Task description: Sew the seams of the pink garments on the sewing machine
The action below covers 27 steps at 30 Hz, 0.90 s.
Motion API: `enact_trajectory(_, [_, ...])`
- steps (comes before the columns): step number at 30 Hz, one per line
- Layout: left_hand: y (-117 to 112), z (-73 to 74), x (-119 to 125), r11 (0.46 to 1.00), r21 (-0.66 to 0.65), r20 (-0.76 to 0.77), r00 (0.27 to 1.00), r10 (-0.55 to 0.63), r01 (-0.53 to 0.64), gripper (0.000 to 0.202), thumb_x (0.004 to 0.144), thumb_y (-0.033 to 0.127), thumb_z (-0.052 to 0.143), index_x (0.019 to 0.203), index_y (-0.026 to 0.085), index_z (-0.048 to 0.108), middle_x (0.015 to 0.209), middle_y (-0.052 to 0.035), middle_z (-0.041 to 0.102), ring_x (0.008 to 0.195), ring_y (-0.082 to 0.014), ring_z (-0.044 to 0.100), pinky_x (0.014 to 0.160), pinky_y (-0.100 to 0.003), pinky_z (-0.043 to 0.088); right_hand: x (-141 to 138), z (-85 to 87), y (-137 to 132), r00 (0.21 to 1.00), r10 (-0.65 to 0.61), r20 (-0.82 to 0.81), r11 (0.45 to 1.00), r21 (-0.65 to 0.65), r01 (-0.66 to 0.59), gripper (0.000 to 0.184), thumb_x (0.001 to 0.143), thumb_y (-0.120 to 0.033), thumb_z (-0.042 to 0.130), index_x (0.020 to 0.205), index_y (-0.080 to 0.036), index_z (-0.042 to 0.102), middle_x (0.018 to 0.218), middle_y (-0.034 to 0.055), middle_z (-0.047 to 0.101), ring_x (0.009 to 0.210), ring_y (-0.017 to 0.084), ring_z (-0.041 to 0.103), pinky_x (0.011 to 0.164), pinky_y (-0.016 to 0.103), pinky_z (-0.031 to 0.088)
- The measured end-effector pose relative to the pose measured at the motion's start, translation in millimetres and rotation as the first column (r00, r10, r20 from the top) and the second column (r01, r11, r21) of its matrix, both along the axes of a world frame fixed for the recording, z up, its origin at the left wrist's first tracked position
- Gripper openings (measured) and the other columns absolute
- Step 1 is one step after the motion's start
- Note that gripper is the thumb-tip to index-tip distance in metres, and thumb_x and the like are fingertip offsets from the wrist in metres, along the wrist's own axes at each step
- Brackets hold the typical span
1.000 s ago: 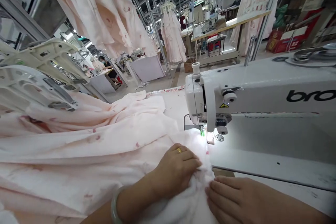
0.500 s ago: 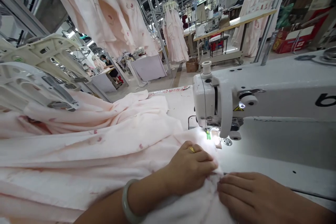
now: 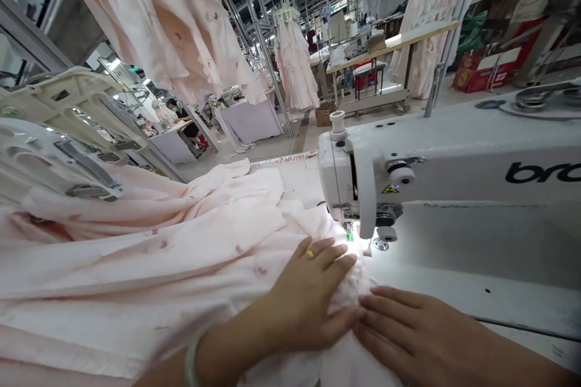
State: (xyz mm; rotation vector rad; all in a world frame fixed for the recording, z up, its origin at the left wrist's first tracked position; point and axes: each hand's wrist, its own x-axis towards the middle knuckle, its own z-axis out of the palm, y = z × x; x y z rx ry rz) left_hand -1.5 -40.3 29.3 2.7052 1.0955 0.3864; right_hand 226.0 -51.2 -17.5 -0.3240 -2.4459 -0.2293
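Pink cloth [image 3: 213, 254] lies across the table [image 3: 302, 184] in the head view, spread in long folds from the left side up to the needle area of a white sewing machine [image 3: 436, 163], where a lamp lights its edge. The left arm reaches in from the bottom, angled up and to the right, a pale bracelet [image 3: 191, 363] at the wrist. Its left hand [image 3: 304, 296] rests palm down on the cloth just short of the needle, fingers spread and unclenched, a gold ring [image 3: 310, 253] on one, the thumb pointing toward the other hand. The right hand [image 3: 417, 329] comes from the lower right, back upward, fingers stretched and close together, tips at the cloth's edge; its thumb is hidden, so I cannot tell whether it pinches the cloth.
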Motion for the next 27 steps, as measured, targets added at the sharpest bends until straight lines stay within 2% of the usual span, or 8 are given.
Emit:
enact_trajectory(3, [-28.7, -16.7, 3.4, 0.99, 0.082, 0.068, 0.992, 0.111, -0.116, 0.058, 0.088, 0.019, 0.062, 0.145, 0.014, 0.05, 0.145, -0.0165, 0.063, 0.138, -0.0319, 0.056, 0.122, -0.051, 0.042, -1.9, 1.2, -7.2, 1.0, 0.012, 0.009, 1.0, -0.006, -0.012, 0.042, 0.106, -0.003, 0.034, 0.11, -0.013, 0.074, 0.099, 0.0079, 0.079, 0.088, 0.021, 0.073, 0.088, 0.038, 0.057])
enact_trajectory(7, [-16.3, -38.5, 1.8, 0.976, 0.154, 0.148, 0.98, 0.134, -0.157, 0.042, 0.083, 0.004, 0.049, 0.121, 0.018, 0.061, 0.123, -0.0118, 0.072, 0.12, -0.0281, 0.065, 0.112, -0.049, 0.05, -0.3, 6.0, -7.6, 1.0, 0.026, 0.007, 0.998, -0.052, -0.026, 0.04, 0.104, -0.001, 0.036, 0.112, -0.013, 0.073, 0.098, 0.0083, 0.079, 0.087, 0.02, 0.073, 0.085, 0.035, 0.058])
enact_trajectory(10, [14.3, -31.6, 0.2, 0.974, 0.101, 0.256, 0.951, 0.171, -0.203, 0.025, 0.089, 0.007, 0.045, 0.102, 0.021, 0.061, 0.099, -0.0073, 0.073, 0.097, -0.0242, 0.068, 0.092, -0.04, 0.056, 3.8, 13.7, -6.6, 0.998, 0.064, 0.008, 0.982, -0.178, -0.062, 0.034, 0.102, -0.006, 0.042, 0.116, -0.014, 0.073, 0.097, 0.0104, 0.078, 0.088, 0.022, 0.073, 0.086, 0.036, 0.058])
enact_trajectory(12, [31.0, -20.8, 3.2, 0.97, -0.032, 0.328, 0.915, 0.236, -0.24, 0.013, 0.099, 0.018, 0.046, 0.097, 0.022, 0.058, 0.092, -0.005, 0.071, 0.087, -0.0218, 0.066, 0.08, -0.035, 0.054, 7.6, 20.7, -4.5, 0.992, 0.124, 0.026, 0.943, -0.314, -0.11, 0.031, 0.099, -0.013, 0.048, 0.117, -0.015, 0.072, 0.097, 0.012, 0.077, 0.093, 0.024, 0.073, 0.089, 0.038, 0.059])
enact_trajectory(16, [40.5, -10.8, 15.8, 0.961, -0.173, 0.378, 0.887, 0.266, -0.215, 0.028, 0.109, 0.039, 0.041, 0.089, 0.023, 0.052, 0.081, -0.0014, 0.064, 0.076, -0.0185, 0.06, 0.069, -0.03, 0.047, 13.8, 26.6, 8.4, 0.988, 0.145, -0.052, 0.873, -0.464, -0.152, 0.026, 0.102, -0.021, 0.051, 0.115, -0.018, 0.073, 0.101, 0.0104, 0.077, 0.106, 0.024, 0.072, 0.099, 0.038, 0.057])
enact_trajectory(19, [34.0, -15.7, 19.9, 0.971, -0.074, 0.326, 0.915, 0.237, -0.226, 0.027, 0.108, 0.039, 0.042, 0.09, 0.023, 0.053, 0.085, -0.0037, 0.065, 0.079, -0.021, 0.06, 0.073, -0.034, 0.048, 15.3, 15.5, 21.7, 0.989, -0.064, -0.135, 0.881, -0.474, -0.008, 0.022, 0.106, -0.021, 0.052, 0.114, -0.021, 0.072, 0.108, 0.0091, 0.076, 0.106, 0.023, 0.071, 0.101, 0.039, 0.055])
enact_trajectory(22, [28.0, -20.2, 17.0, 0.968, -0.012, 0.303, 0.921, 0.244, -0.252, 0.019, 0.1, 0.04, 0.058, 0.094, 0.022, 0.055, 0.092, -0.0061, 0.068, 0.087, -0.0246, 0.063, 0.081, -0.038, 0.052, 16.5, 0.0, 30.5, 0.972, -0.216, -0.089, 0.86, -0.49, 0.146, 0.03, 0.106, -0.03, 0.056, 0.133, -0.021, 0.067, 0.122, 0.0117, 0.075, 0.115, 0.027, 0.068, 0.102, 0.047, 0.055])
enact_trajectory(27, [23.7, -20.5, 11.4, 0.95, -0.12, 0.328, 0.892, 0.311, -0.287, 0.02, 0.091, 0.029, 0.072, 0.106, 0.022, 0.061, 0.104, -0.0056, 0.073, 0.099, -0.0256, 0.067, 0.09, -0.04, 0.054, 22.6, -5.9, 35.2, 0.988, -0.133, 0.082, 0.818, -0.554, 0.156, 0.062, 0.1, -0.039, 0.065, 0.158, -0.023, 0.05, 0.148, 0.0162, 0.062, 0.139, 0.036, 0.053, 0.103, 0.055, 0.055])
